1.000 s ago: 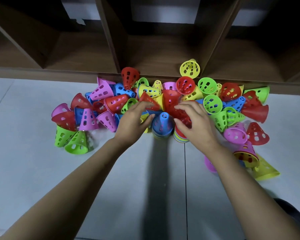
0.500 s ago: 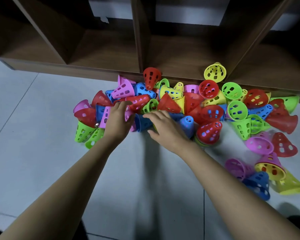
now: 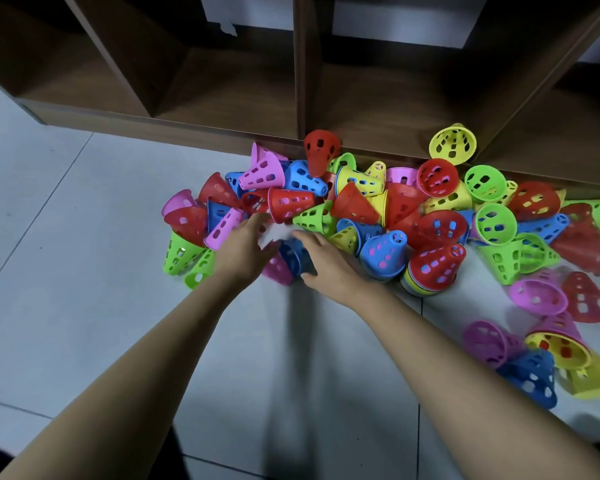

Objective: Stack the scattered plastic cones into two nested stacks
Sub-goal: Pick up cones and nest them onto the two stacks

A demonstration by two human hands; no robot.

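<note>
Several perforated plastic cones in red, blue, green, yellow and pink lie in a heap (image 3: 357, 206) on the floor against a wooden shelf. Two nested stacks stand at its near edge: one topped by a blue cone (image 3: 383, 252), one topped by a red cone (image 3: 435, 266). My left hand (image 3: 245, 251) reaches into the heap with straight, blurred fingers beside a red cone (image 3: 288, 204) and holds nothing. My right hand (image 3: 329, 266) lies over a loose blue cone (image 3: 291, 254), thumb below and fingers above it. A pink cone (image 3: 276, 271) lies under both hands.
The brown shelf unit (image 3: 187, 128) with open compartments runs along the back; a yellow cone (image 3: 452, 143) sits on its ledge. More cones (image 3: 530, 372) lie scattered at the near right. Grey floor tiles (image 3: 84, 271) stretch to the left and front.
The view has swung left. Both hands left the two stacks and moved left into the heap; my right hand came onto a loose blue cone, my left hand's fingers straightened.
</note>
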